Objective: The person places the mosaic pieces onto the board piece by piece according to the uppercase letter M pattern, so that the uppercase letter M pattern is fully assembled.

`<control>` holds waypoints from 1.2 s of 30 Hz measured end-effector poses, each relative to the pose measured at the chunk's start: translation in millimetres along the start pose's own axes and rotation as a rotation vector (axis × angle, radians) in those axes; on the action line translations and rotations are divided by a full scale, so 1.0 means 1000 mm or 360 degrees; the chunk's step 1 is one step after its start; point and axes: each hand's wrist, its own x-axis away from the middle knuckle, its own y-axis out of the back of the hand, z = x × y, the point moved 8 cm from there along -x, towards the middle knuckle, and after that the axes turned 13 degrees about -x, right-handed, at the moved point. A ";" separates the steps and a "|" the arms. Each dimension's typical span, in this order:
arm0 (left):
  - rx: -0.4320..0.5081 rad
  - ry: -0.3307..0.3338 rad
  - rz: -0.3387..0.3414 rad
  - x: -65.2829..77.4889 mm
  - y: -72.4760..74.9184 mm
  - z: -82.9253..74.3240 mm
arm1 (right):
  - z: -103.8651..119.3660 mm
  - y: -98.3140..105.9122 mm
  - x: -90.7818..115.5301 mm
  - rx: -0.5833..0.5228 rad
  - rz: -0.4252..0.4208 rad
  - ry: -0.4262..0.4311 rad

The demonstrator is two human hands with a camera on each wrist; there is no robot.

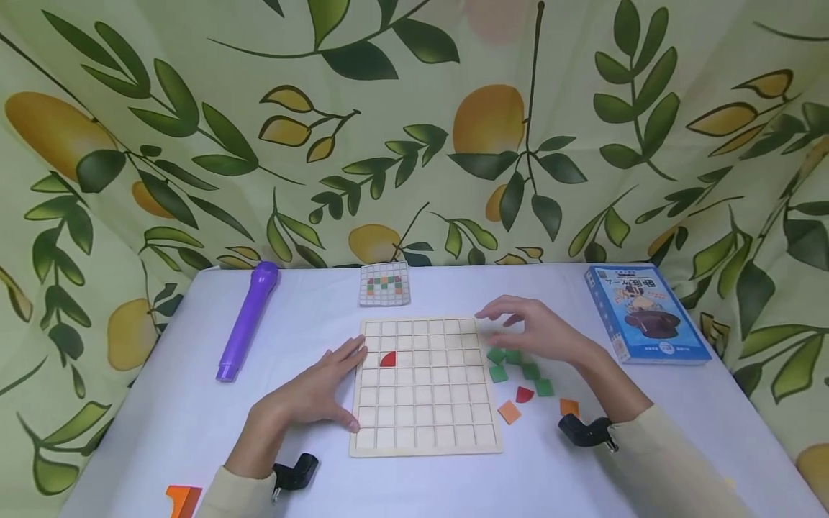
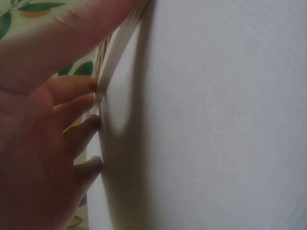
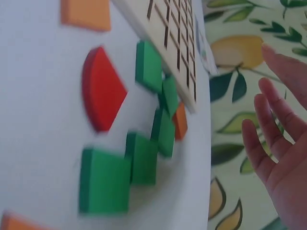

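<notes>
A pale wooden grid board lies on the table with a red quarter-circle piece in one of its left cells. Along the board's left edge, my left hand rests with fingers and thumb spread, fingertips at the side. My right hand hovers over the board's upper right corner, its fingers loosely bent and holding nothing. Beneath and beside it lie several green square tiles, a second red quarter-circle piece and several orange square tiles, one tucked behind the green ones near the board.
Behind the board lies a small pattern card with coloured squares on a grid. A purple stick with a rounded head is at the left, a blue game box at the right. An orange object sits at the front left edge.
</notes>
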 end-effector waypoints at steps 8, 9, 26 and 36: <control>0.0003 0.0010 -0.0006 -0.003 -0.006 0.002 | -0.027 0.015 0.023 0.0017 -0.0076 -0.0160; 0.0005 0.0018 -0.0005 -0.003 -0.007 0.003 | -0.030 0.015 0.025 0.0010 -0.0072 -0.0175; -0.0024 0.0056 0.0048 -0.010 -0.007 0.001 | -0.071 0.007 0.045 0.0122 -0.0091 -0.0356; -0.0036 0.0076 0.0034 -0.001 -0.001 0.004 | -0.070 -0.002 0.038 0.0158 -0.0138 -0.0407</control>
